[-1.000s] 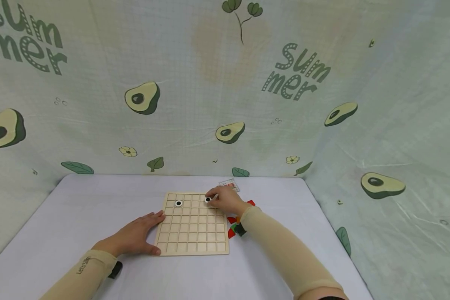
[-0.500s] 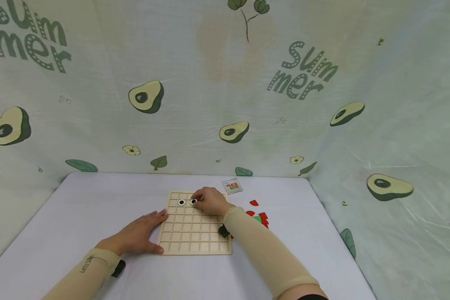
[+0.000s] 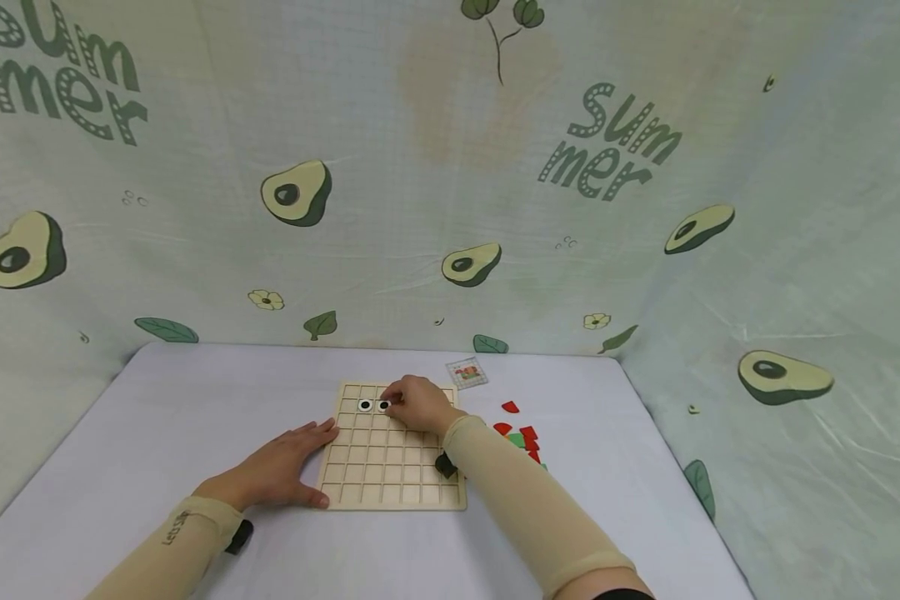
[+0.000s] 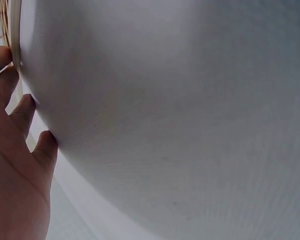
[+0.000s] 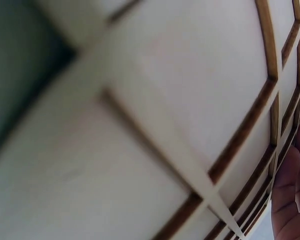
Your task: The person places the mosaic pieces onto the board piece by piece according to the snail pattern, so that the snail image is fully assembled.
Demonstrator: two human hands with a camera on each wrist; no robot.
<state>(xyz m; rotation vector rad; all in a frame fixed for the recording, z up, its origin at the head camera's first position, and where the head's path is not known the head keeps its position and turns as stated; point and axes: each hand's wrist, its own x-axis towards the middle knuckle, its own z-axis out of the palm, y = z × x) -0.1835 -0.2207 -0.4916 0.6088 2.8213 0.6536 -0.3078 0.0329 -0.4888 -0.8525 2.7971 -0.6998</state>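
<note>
A wooden grid board lies flat on the table in the head view. One white tile with a black dot sits in a cell of its second row. Just right of it, my right hand pinches a matching dotted tile at the board; whether that tile is fully seated cannot be told. My left hand rests with spread fingers along the board's left edge, thumb near the front corner. The left wrist view shows the fingers at that edge. Close-up grid cells fill the right wrist view, my fingers at its right side.
Right of the board lie loose red pieces and a green piece, partly hidden by the right sleeve. A red rounded piece lies apart behind them. A small picture card lies beyond the board's far right corner.
My right hand has carried the dotted tile leftward along the board, from the right-hand columns to beside the other dotted tile. My left hand keeps its place at the edge.
</note>
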